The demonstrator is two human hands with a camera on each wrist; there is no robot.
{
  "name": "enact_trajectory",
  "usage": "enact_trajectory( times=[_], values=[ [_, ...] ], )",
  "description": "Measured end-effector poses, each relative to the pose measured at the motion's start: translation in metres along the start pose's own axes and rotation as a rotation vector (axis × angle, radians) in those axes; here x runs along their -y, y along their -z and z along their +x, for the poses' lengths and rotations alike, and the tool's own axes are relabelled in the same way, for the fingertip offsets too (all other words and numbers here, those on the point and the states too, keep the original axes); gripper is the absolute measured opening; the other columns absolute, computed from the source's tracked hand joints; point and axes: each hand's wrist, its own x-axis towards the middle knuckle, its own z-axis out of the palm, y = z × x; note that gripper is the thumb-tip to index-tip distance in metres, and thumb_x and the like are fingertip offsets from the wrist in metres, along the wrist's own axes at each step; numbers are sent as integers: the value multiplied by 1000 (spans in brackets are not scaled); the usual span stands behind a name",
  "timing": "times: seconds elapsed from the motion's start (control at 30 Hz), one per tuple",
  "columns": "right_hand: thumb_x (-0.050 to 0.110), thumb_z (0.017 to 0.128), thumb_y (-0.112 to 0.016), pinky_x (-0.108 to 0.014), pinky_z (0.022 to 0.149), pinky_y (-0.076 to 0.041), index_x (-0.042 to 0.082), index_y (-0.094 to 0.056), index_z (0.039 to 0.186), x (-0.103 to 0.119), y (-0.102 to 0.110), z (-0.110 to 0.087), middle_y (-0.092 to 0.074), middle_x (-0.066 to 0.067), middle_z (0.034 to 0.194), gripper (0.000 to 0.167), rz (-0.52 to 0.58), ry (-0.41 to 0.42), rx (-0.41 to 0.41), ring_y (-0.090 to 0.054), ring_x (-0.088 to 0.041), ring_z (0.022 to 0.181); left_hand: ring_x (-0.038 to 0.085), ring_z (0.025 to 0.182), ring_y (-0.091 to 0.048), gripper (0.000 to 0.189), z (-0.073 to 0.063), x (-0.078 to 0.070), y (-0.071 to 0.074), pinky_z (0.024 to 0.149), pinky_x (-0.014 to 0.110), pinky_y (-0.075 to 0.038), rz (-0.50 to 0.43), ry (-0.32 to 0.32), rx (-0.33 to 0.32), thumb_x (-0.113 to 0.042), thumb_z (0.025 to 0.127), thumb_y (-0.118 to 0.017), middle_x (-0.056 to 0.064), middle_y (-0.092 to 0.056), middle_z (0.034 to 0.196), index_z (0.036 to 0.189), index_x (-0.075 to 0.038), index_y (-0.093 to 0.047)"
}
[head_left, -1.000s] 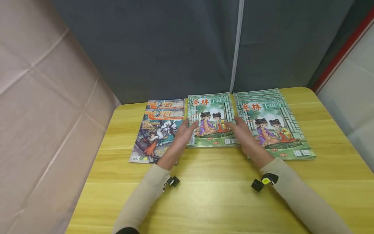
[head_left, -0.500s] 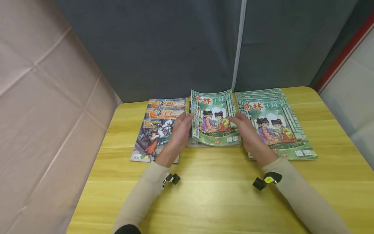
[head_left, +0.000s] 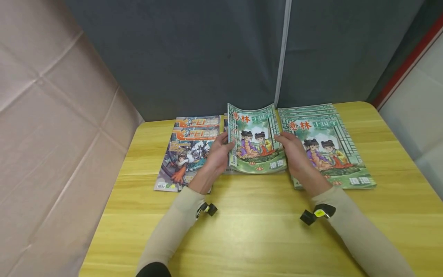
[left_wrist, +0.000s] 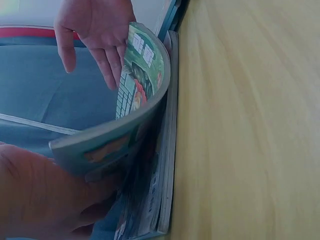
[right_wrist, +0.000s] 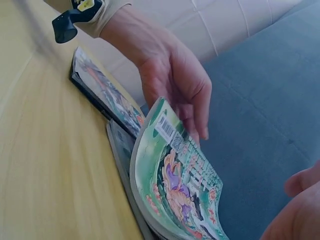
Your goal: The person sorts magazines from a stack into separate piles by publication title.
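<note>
A green magazine with two cartoon figures is raised and bowed, both long edges lifted, in the head view. My left hand grips its left edge, with the fingers under it in the left wrist view. At the right edge is my right hand. Its straight fingers lie against that edge in the left wrist view, the thumb standing apart from the cover. Beneath the raised magazine, a greyish magazine shows at its lower left corner, mostly hidden.
To the left, overlapping dark magazines with orange titles lie on the yellow wooden table. A fanned stack of green magazines lies to the right, partly behind my right hand. A dark curtain hangs along the table's back edge.
Both hands have lifted the middle green magazine, and its sides now curve up. A greyish magazine below it has come into sight. The side stacks stay put.
</note>
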Motion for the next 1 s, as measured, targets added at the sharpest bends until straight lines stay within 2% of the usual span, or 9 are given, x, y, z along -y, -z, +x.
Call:
enact_trajectory(
  times=[0.1,0.27,0.47,0.63,0.77,0.87,0.97,1.0],
  values=[
    [33,110,-50,-46,134,-26,5,-14,169,4,-2,-3,-12,-15,178,75,15,7,4,-20,-35,162,35,148,-43,66,1,2,1,126,43,-42,31,-16,-15,6,104,-51,19,-33,165,164,-2,-26],
    [28,110,-50,-45,133,-26,3,-16,168,9,-4,-6,-17,-17,176,72,27,24,-4,-23,-34,160,35,152,-35,68,0,2,4,130,47,-33,55,-39,-27,12,101,-47,20,-32,164,164,0,-25],
    [17,110,-51,-41,138,-17,6,-14,170,10,5,-6,-17,-11,178,70,26,55,-76,-20,-28,165,34,155,-33,65,-8,-2,3,133,48,-27,50,-68,-44,9,101,-49,18,-34,164,162,-2,-31],
    [15,111,-48,-46,138,-10,17,-21,170,11,18,-8,-16,-6,179,65,-4,37,-99,-14,-27,165,29,158,-30,61,-16,-9,-2,134,45,-26,-4,-91,-45,7,101,-50,14,-33,166,159,-5,-37],
    [16,111,-49,-58,136,-1,28,-28,169,9,30,-9,-11,-8,179,62,-11,19,-85,-7,-29,166,30,155,-35,59,-21,-11,-10,132,44,-29,-70,-123,-46,10,100,-50,15,-37,163,156,-4,-42],
    [21,111,-51,-75,128,6,39,-30,167,6,39,-12,-5,-3,181,61,2,-12,-70,2,-31,167,31,153,-36,59,-22,-11,-17,132,44,-30,-114,-137,-42,12,98,-49,17,-38,162,155,-1,-43],
    [26,112,-52,-85,121,4,45,-30,165,3,50,-16,-4,5,181,61,-6,-31,-57,8,-29,167,32,151,-38,59,-21,-7,-21,131,43,-33,-135,-120,-34,15,96,-50,19,-38,160,153,1,-42],
    [26,111,-52,-84,122,3,45,-30,165,1,54,-17,-5,6,181,61,-15,-28,-57,7,-29,167,30,149,-40,60,-21,-5,-23,130,42,-36,-126,-103,-30,15,96,-51,18,-39,160,153,0,-41]
  ],
)
